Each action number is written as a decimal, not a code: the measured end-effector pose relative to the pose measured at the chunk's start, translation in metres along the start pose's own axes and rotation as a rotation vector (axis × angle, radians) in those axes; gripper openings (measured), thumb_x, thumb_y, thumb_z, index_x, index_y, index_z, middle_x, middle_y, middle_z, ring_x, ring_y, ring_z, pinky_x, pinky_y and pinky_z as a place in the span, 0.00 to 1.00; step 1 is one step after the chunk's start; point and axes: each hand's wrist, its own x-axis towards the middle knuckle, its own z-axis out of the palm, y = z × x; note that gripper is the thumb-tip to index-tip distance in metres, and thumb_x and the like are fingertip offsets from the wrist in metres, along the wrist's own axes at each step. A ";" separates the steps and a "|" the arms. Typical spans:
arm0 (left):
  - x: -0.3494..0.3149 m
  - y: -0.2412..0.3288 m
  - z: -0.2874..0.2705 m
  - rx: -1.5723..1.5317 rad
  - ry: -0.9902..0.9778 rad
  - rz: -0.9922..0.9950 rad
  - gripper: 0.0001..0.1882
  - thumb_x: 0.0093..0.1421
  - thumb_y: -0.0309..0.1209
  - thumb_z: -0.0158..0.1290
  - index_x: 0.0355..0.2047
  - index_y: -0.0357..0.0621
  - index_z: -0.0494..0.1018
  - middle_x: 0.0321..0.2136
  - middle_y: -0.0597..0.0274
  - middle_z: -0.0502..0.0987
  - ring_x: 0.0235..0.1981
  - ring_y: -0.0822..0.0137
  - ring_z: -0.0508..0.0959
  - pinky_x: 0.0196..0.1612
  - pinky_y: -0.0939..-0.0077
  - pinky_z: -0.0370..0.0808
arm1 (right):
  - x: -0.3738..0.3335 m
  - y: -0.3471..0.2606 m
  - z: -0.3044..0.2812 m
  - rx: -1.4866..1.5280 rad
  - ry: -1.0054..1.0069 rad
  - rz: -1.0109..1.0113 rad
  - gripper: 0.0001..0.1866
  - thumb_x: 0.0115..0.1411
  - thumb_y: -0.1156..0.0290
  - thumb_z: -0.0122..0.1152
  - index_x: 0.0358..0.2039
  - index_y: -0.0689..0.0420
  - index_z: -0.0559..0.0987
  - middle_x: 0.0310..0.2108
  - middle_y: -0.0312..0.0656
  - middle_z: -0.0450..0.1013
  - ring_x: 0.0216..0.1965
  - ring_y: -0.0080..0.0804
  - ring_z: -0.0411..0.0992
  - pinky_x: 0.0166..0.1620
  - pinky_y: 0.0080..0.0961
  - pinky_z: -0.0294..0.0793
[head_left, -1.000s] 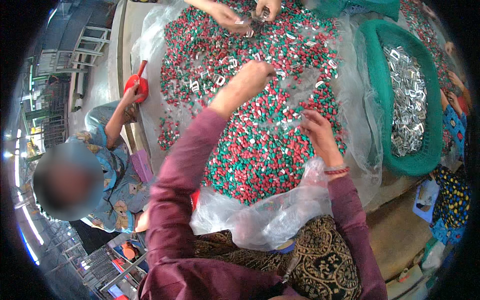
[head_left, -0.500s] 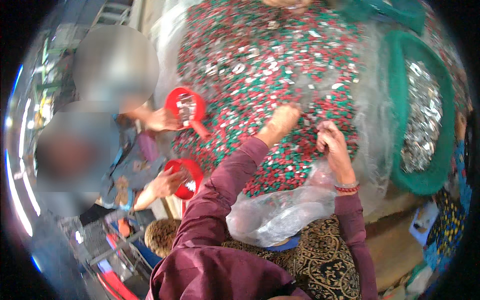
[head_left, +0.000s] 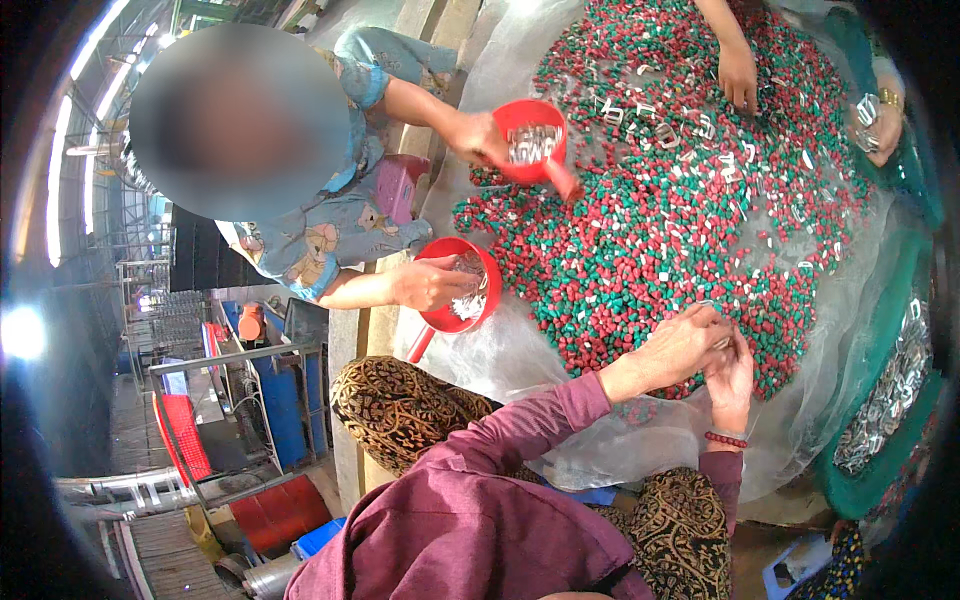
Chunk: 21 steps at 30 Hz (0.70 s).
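My left hand [head_left: 680,350] and my right hand [head_left: 731,375] meet over the near side of a wide pile of small red and green pellets [head_left: 610,255]. The left fingers are closed in a pinch against the right hand's fingers. A small pale edge shows between the hands, too covered to name. The right hand, below a red beaded bracelet, is curled with its fingertips raised beside the left. Flat silver metal pieces [head_left: 668,134], some shaped like buckle frames, lie scattered among the pellets.
Left, a co-worker's hands are at two red scoops, one farther [head_left: 537,170] and one nearer [head_left: 487,290], holding metal pieces. Another person's hand [head_left: 738,76] reaches in at the far side; one at far right holds metal pieces. A green basin [head_left: 828,468] of metal pieces stands right. Clear plastic sheeting [head_left: 500,345] edges the pile.
The view has swung left. My left hand has moved from the pellets to my right hand, and the two now touch. The co-worker's hands stay at the red scoops.
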 end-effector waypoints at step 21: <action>0.069 -0.078 0.056 0.562 -0.389 0.068 0.13 0.48 0.28 0.59 0.33 0.36 0.70 0.29 0.46 0.76 0.33 0.51 0.79 0.36 0.63 0.78 | -0.037 -0.031 -0.002 -0.180 -0.074 -0.170 0.11 0.66 0.65 0.45 0.43 0.57 0.71 0.16 0.27 0.51 0.16 0.15 0.51 0.17 0.14 0.48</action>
